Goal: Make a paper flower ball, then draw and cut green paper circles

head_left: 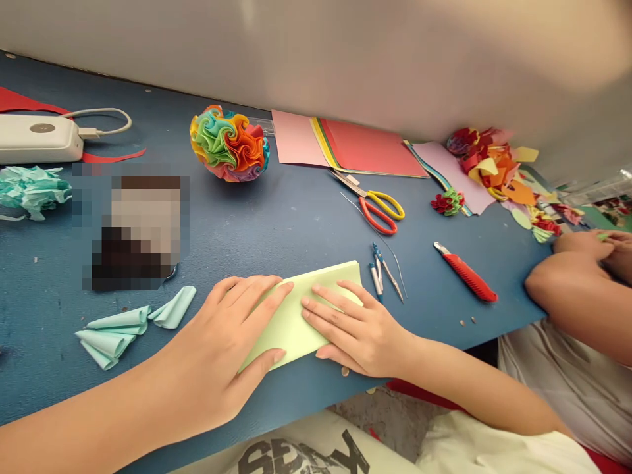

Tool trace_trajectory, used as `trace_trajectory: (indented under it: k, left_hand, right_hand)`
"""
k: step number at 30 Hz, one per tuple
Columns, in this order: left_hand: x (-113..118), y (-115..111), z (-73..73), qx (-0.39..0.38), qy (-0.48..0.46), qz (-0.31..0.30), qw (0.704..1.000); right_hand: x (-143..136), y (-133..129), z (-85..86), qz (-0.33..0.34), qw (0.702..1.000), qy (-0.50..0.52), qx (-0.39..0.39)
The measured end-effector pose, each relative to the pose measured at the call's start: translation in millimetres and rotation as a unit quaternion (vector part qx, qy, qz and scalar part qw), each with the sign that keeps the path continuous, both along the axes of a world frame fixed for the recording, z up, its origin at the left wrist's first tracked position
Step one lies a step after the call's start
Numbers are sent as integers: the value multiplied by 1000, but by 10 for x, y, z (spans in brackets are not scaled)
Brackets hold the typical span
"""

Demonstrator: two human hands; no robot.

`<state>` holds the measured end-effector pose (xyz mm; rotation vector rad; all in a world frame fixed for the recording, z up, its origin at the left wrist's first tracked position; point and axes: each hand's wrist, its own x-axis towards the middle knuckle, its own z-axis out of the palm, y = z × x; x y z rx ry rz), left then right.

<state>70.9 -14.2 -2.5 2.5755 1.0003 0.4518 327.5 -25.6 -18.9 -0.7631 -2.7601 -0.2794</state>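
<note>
Bright, soft light; warm glare on wall (pixel 345 72), top R. Far R edge blurry, stretched. Pixelated patch (pixel 143 224) L of ctr.

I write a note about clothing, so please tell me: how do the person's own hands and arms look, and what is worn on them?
The left hand and right hand wear no gloves, with no ring or watch visible. The left forearm and right forearm are bare. Pale, cream-like cloth, perhaps a sleeve, shows by the right arm.
</note>
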Motion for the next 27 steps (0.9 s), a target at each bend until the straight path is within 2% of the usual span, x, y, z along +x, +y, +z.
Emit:
trace_trajectory:
  k: [3, 11, 22, 27]
  left_hand:
    - [-1, 2, -29, 13, 1, -2, 1000]
    - [-15, 44, -82, -19, -10, 19, 1000]
    - [-7, 55, -102, 35, -13, -19, 999]
    - [4, 110, -107, 63, 6, -29, 998]
  right_hand:
    - [3, 5, -9, -9, 1000, -4, -22]
    - [6, 19, -29, -19, 999, 9, -45]
    - [-15, 44, -26, -32, 995, 11, -91]
    - [-13, 57, 16, -28, 993, -25, -116]
